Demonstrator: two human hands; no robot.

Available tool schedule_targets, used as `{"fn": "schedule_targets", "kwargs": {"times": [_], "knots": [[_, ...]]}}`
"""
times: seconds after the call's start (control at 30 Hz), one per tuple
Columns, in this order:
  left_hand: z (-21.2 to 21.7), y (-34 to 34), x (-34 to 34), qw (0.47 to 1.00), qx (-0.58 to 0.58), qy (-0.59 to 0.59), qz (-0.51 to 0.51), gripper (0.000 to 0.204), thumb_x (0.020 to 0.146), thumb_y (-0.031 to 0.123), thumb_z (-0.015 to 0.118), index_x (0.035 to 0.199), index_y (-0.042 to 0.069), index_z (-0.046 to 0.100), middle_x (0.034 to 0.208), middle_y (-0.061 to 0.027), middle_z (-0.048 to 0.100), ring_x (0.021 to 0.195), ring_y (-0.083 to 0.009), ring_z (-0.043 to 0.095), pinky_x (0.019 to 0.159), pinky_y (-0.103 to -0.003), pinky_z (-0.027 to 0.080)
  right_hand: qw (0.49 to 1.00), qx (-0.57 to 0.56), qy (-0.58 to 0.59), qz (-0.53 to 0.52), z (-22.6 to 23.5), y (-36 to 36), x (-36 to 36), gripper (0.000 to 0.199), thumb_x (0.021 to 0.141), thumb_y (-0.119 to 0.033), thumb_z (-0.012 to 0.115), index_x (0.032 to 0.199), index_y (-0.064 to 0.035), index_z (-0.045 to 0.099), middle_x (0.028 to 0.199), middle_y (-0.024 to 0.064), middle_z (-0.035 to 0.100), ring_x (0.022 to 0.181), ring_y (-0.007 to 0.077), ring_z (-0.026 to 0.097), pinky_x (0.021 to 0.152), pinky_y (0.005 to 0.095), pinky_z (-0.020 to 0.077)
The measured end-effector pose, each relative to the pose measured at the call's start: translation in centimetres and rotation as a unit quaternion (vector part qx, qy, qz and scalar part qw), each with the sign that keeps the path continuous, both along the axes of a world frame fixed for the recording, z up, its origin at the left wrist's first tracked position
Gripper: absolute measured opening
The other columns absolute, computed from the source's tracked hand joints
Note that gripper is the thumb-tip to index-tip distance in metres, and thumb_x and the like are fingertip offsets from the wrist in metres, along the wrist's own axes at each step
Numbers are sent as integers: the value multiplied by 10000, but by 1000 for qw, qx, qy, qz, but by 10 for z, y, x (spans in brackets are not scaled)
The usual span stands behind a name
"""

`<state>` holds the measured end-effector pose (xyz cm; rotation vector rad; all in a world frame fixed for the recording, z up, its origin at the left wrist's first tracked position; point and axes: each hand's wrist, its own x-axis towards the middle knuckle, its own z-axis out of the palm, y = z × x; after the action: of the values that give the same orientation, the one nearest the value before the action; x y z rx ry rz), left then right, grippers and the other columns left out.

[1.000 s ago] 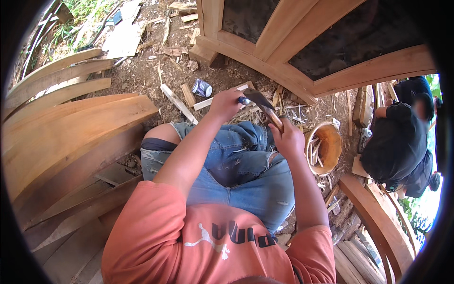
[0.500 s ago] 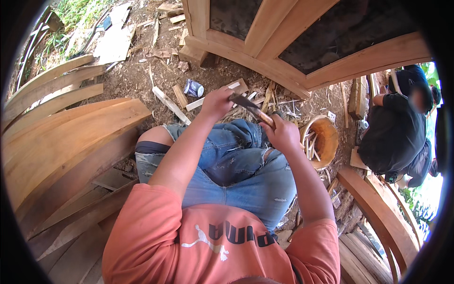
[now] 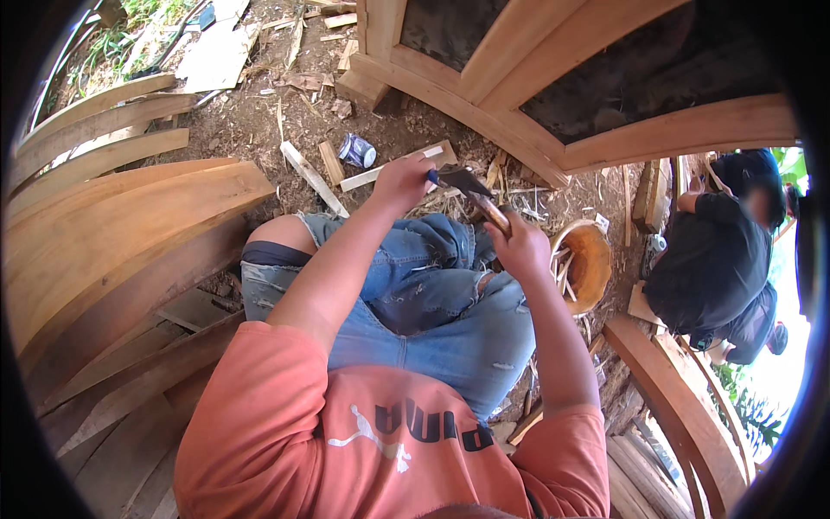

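Seen from above, a seated person in jeans and an orange shirt works over their knees. The right hand is closed around the wooden handle of a small hatchet. The left hand grips a pale wood strip lying on the dirt ground. Beyond lie wood scraps and a curved wooden frame.

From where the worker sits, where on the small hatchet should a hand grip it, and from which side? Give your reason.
Grip the hatchet by its wooden handle, coming from the near right, as the right hand does. The handle slants down toward that hand while the dark blade points away, next to the left hand. Gripping the handle probably keeps the fingers clear of the edge.
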<state>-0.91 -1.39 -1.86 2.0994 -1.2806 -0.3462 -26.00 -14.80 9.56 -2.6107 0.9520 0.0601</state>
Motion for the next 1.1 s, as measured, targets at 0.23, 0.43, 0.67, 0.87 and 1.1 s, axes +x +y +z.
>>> {"fn": "schedule_targets", "kwargs": {"times": [0.23,0.43,0.67,0.87,1.1], "knots": [[-3,-2,4,1000,4,3,14,121,925,206,743,1032,151,733,1057,-94,725,958,-401,728,803,-518,571,1000,-4,3,-1,-19,4,-1,350,997,-390,789,1120,-66,743,805,217,736,814,457,744,724,530,581],[-4,-3,4,999,-34,9,11,109,932,200,739,1025,144,740,1044,-95,727,953,-396,734,805,-526,583,999,24,4,-22,-9,14,-1,337,999,-381,781,1177,-94,774,872,219,762,837,450,754,753,521,590],[-8,-9,10,995,-93,-10,16,167,916,213,758,1073,158,757,1046,-103,731,945,-396,739,791,-517,591,993,-15,-115,38,-19,2,5,379,1001,-415,771,1126,-59,738,834,211,753,789,456,742,707,548,583],[-5,-5,2,999,-48,14,21,144,914,236,760,1032,152,752,1026,-107,722,965,-391,734,805,-521,584,952,10,-306,18,-13,8,0,438,1023,-454,736,1121,-27,721,903,269,750,849,504,728,757,572,573],[-4,-8,1,998,-54,14,13,132,919,226,764,1025,150,750,1030,-109,724,968,-398,729,816,-514,583,963,5,-267,34,-16,10,-5,403,1033,-446,737,1046,-47,679,836,229,744,781,477,733,692,561,566]]}}
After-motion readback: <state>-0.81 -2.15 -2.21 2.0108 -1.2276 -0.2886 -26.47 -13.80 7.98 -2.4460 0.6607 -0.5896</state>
